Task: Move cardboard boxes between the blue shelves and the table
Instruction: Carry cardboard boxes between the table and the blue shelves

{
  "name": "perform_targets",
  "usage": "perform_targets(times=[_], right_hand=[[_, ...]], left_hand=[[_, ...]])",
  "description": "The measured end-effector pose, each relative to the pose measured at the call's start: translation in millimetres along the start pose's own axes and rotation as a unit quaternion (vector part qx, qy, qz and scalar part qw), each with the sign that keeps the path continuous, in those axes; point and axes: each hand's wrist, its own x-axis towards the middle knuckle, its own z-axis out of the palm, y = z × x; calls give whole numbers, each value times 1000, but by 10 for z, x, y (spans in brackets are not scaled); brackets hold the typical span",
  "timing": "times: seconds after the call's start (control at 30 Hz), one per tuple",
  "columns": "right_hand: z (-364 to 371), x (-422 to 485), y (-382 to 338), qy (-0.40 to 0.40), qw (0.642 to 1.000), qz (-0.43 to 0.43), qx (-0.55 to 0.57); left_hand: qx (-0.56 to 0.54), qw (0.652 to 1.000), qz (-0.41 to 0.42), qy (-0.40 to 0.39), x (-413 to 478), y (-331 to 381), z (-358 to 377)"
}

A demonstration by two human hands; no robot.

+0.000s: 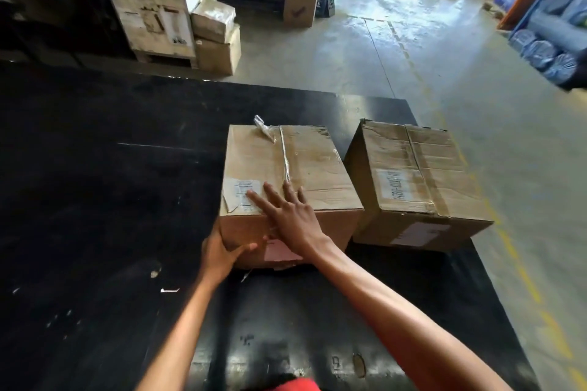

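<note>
I judge this a slide or a lift just starting, so I'd push low and keep the near box (295,168) square to the second box (419,174) just beside it on the black table (95,200). My left hand (222,255) cups the near-left bottom corner, thumb across the front face. My right hand (286,216) lies flat on the lid, fingers straight and spread, gripping nothing.

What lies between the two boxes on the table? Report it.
Nothing: the head view shows only a narrow strip of bare black table between the left box and the right box.
</note>
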Motion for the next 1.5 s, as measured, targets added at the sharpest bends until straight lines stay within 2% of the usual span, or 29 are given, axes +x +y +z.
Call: perform_targets(times=[0.1, 0.27, 0.37, 0.5, 0.67, 0.83, 1.13, 1.5], right_hand=[[188, 66, 58, 6, 1000, 2, -20], [359, 138, 341, 26, 999, 11, 35], [405, 151, 651, 17, 999, 25, 30], [387, 114, 1159, -6, 995, 96, 8], [305, 5, 1648, -42, 988, 140, -57], [339, -52, 1723, -46, 986, 140, -75], [426, -201, 1896, -33, 984, 166, -62], [511, -421, 2113, -8, 986, 164, -23]], left_hand=[[17, 1000, -13, -15, 174, -10, 56], [27, 999, 32, -23, 359, 63, 71], [37, 997, 49, -53, 469, 156, 111], [48, 995, 61, -67, 605, 296, 175], [90, 990, 84, -62, 732, 427, 283], [149, 981, 90, -88, 775, 591, 374], [158, 976, 104, -107, 746, 741, 532], [164, 979, 73, -100, 602, 839, 746]])
